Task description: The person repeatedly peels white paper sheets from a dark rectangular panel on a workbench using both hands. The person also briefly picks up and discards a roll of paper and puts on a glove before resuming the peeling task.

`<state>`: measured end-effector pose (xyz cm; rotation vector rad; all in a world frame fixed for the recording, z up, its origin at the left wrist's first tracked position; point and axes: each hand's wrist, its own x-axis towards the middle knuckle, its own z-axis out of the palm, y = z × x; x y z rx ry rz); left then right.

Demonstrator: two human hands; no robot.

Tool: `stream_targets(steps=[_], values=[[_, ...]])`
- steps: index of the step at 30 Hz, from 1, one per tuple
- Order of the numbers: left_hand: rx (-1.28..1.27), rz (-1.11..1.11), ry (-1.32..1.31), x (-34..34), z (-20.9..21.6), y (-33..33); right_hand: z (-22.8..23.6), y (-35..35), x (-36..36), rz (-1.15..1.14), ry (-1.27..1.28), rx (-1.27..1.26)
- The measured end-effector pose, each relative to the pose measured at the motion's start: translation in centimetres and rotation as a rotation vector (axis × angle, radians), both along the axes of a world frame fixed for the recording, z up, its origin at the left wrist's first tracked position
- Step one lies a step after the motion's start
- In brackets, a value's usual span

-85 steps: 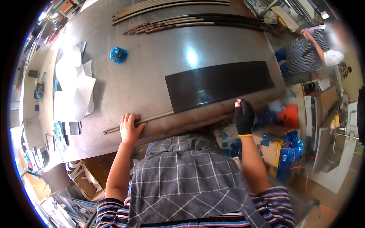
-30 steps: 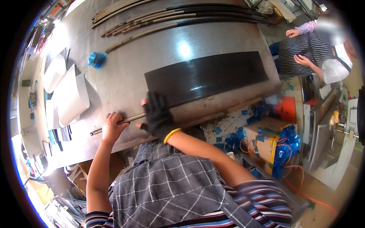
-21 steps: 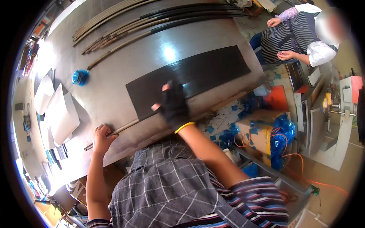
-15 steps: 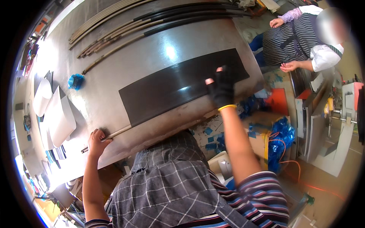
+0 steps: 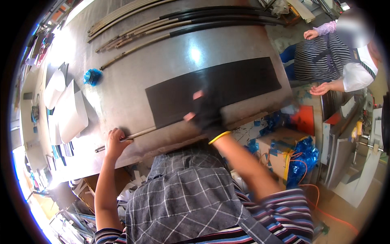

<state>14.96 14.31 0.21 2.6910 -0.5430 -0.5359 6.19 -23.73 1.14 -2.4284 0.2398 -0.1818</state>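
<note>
A long dark rectangular sheet [image 5: 243, 79] lies on the metal-topped table, its long side slanting up to the right. At its near left corner a thin, light-coloured rod [image 5: 142, 132] meets the sheet's front edge; where the rod continues to the right I cannot make out. My left hand [image 5: 116, 142] is closed round the rod close to its left end. My right hand [image 5: 208, 112], in a black glove with bare fingertips and a yellow band at the wrist, is over the near middle of the sheet, fingers apart and somewhat blurred.
Several long rods [image 5: 138, 48], partly black, lie along the table's far side. A blue plastic-wrapped thing [image 5: 92, 77] and curled white sheets [image 5: 73, 112] are at the left. Another person [image 5: 319, 57] stands at the far right. A cardboard box [image 5: 276, 142] sits below the table's right edge.
My right hand has moved left and nearer to me, from the sheet's right part to its middle. My left hand keeps its grip on the rod. The view has shifted slightly.
</note>
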Motion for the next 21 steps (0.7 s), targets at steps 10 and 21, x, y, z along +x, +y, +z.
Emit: stream_targets(steps=[10, 21], values=[[-0.132, -0.097, -0.025, -1.9, 0.5, -15.2, 0.0, 7.2, -1.5, 0.319, -0.221, 0.312], [-0.48, 0.76, -0.452, -1.0, -0.1, -6.6, -3.6, 0.9, -5.7, 0.322, 0.056, 0.217]])
